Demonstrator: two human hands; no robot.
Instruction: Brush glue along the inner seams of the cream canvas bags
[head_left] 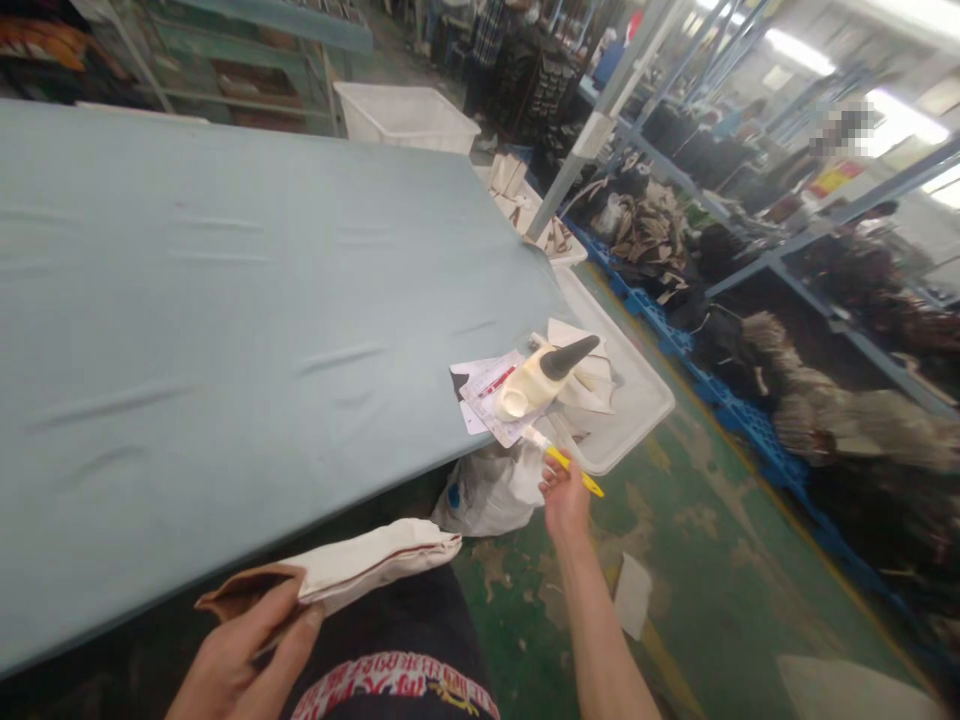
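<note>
My left hand (pixel 251 640) is closed on a long white and brown fabric piece (pixel 367 560), gripping its brown end; it lies over my lap, below the table's front edge. A yellow-handled paintbrush (pixel 559 457) sits between the fingers of my right hand (pixel 568 495), just off the table's corner. Its pale bristles point toward a cream-coloured bottle (pixel 529 385) with a dark conical end (pixel 571 357), which stands tilted or lies at that corner. Under the bottle are printed papers (pixel 480 395) and a red pen (pixel 498 380).
A grey-blue covered table (pixel 225 300) stretches to the left. Beside its corner stands a white bin (pixel 637 420) with pale pieces in it. A white bag (pixel 491 490) hangs or stands below the edge. Another white tub (pixel 405 115) is behind; a metal post (pixel 585 150) rises at right.
</note>
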